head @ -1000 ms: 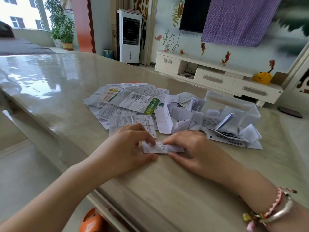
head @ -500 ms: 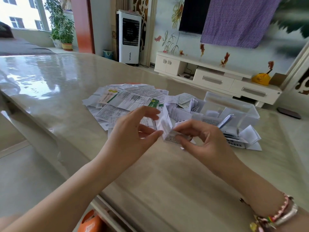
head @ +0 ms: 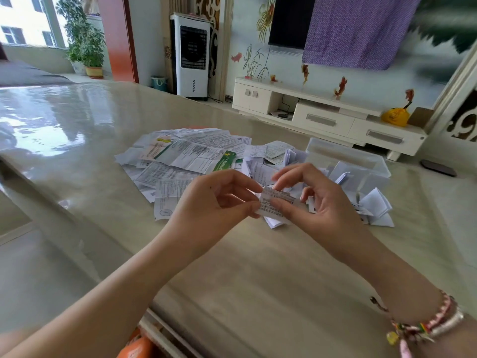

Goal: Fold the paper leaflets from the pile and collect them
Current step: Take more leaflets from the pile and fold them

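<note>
Leaflet [head: 277,204], already folded down to a narrow strip, is held in the air above the table [head: 232,267], just in front of the paper heaps. Left hand [head: 216,202] pinches its left end between thumb and forefinger; right hand [head: 317,200] pinches the middle and right part, thumb under, forefinger on top. Both grips closed on the same strip. Holding it off the table at both ends probably lets the fingers run along the crease or set up one more fold without the slick tabletop letting it slide. Pile of unfolded leaflets [head: 185,156] lies flat, spread out beyond the left hand, within easy reach for the next pick. Folded pieces [head: 374,205] lie loosely to the right, beside and partly in a clear plastic box [head: 346,156], which looks like the collecting point; some sit outside it on the table. Judgement: fold nearly complete, drop toward the box likely next. Many sheets remain flat, so the task is far from finished.
</note>
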